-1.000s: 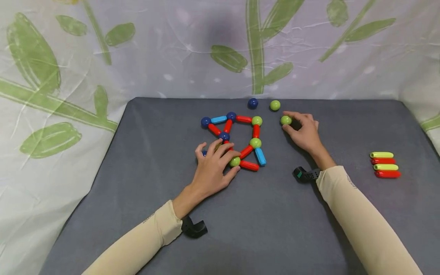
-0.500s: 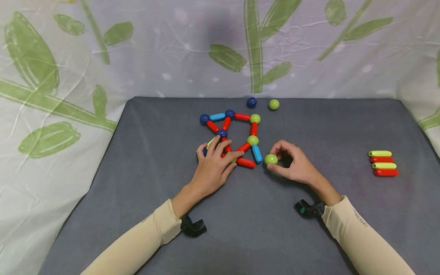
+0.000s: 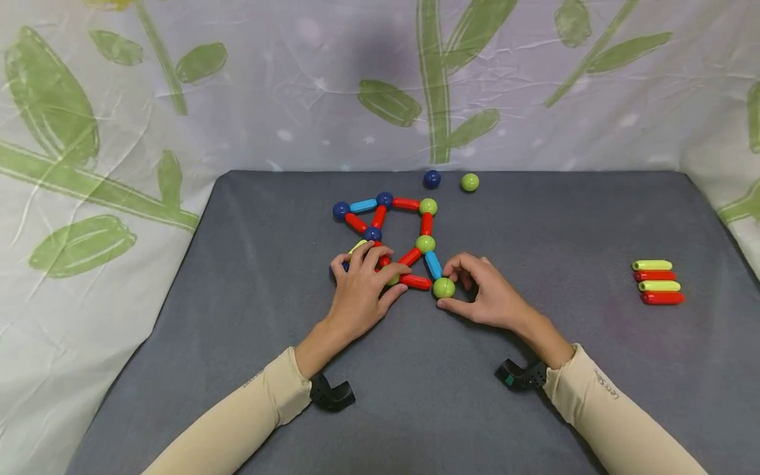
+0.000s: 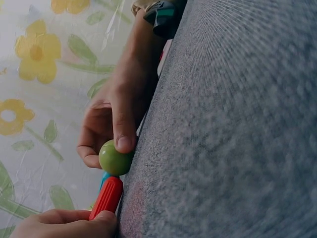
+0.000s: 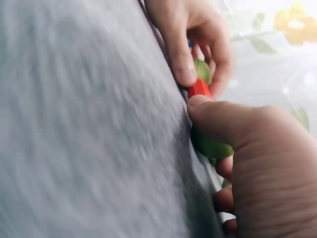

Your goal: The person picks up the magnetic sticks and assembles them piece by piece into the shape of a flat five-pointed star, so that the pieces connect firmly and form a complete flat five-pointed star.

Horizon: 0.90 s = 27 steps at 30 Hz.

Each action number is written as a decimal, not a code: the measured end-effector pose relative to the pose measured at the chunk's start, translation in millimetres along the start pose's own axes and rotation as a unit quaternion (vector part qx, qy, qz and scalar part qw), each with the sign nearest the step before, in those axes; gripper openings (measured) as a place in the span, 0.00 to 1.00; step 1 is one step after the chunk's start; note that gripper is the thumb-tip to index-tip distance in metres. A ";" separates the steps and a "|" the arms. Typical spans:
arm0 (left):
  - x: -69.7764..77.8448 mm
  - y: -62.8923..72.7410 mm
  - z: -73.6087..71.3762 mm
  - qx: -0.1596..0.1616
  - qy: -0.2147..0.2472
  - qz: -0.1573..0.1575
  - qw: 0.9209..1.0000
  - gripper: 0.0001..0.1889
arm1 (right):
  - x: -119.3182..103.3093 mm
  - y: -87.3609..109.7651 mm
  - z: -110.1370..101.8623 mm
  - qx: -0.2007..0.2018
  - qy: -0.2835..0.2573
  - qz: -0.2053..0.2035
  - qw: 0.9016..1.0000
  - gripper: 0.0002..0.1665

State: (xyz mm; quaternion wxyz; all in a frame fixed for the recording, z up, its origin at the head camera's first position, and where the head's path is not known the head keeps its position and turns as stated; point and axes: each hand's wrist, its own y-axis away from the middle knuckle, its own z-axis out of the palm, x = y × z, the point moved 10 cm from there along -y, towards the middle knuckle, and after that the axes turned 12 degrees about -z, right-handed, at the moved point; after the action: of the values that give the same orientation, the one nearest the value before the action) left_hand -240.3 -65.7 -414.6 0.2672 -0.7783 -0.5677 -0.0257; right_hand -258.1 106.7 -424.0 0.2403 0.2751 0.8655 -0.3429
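Observation:
A flat figure of toy building sticks and balls lies on the grey table, made of red sticks, blue sticks, dark blue balls and green balls. My left hand spreads over its lower left part, thumb and fingers around a green ball. That hand hides a yellow stick and a dark blue ball partly. With thumb and fingers, my right hand pinches another green ball. This ball sits at the near ends of a blue stick and a red stick.
Behind the figure, a loose dark blue ball and a loose green ball lie near the table's far edge. Off to the right are several yellow and red sticks in a row. A leaf-printed sheet hangs behind.
My right hand has brought the green ball from the back right toward me and left, up to the stick ends. The figure has shifted slightly left; my left hand stays on it.

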 end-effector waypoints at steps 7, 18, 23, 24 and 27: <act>-0.4 -0.1 2.4 -0.014 0.007 0.000 1.000 0.10 | -7.9 -2.2 3.9 0.000 0.025 -0.022 0.999 0.27; -1.0 0.6 7.5 -0.049 0.056 -0.003 0.997 0.12 | -18.9 -2.7 12.7 -0.006 0.033 -0.025 0.999 0.29; -3.3 1.4 4.0 -0.060 0.151 -0.012 0.987 0.14 | -31.7 -3.4 26.3 -0.019 -0.021 -0.039 0.999 0.23; -2.7 1.4 3.7 -0.060 0.158 -0.010 0.986 0.13 | -32.6 -3.1 27.9 -0.018 -0.032 -0.040 0.999 0.22; 0.9 2.3 5.3 -0.067 0.148 0.007 0.987 0.14 | -32.4 -2.1 30.2 -0.013 -0.056 -0.041 0.997 0.19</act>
State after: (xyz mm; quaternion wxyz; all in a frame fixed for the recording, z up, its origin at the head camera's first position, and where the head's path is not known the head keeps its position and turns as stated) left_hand -239.3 -63.0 -419.7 0.2955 -0.7859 -0.5135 -0.1770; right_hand -228.9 73.4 -423.0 0.2780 0.2166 0.8655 -0.3559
